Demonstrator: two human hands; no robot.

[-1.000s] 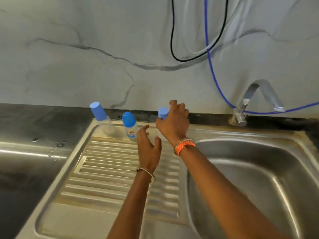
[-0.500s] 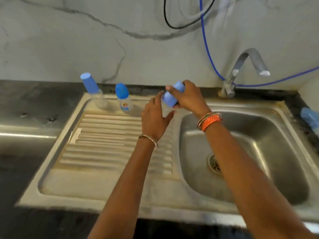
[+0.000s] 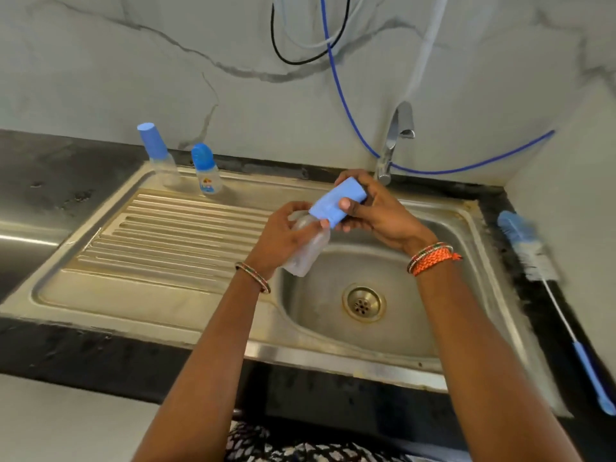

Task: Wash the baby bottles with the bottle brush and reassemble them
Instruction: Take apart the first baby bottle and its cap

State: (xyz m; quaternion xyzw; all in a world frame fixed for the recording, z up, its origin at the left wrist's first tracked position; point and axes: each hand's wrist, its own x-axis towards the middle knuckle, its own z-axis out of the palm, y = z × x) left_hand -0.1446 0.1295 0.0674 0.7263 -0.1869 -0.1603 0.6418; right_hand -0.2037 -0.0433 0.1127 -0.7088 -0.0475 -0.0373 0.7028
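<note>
Both curled tight: left hand (image 3: 280, 235) fingers round clear bottle (image 3: 305, 250), right hand (image 3: 376, 211) fingers round its blue cap (image 3: 336, 201)

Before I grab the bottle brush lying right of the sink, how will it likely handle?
The bottle brush probably feels light: thin wire stem, slim blue handle. Its long stem may flex, so the bristle head could droop. Lying close to the wall, it looks awkward to pinch.

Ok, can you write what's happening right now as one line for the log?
left hand: holds clear bottle | right hand: grips blue cap | over sink | brush: untouched on counter
</note>
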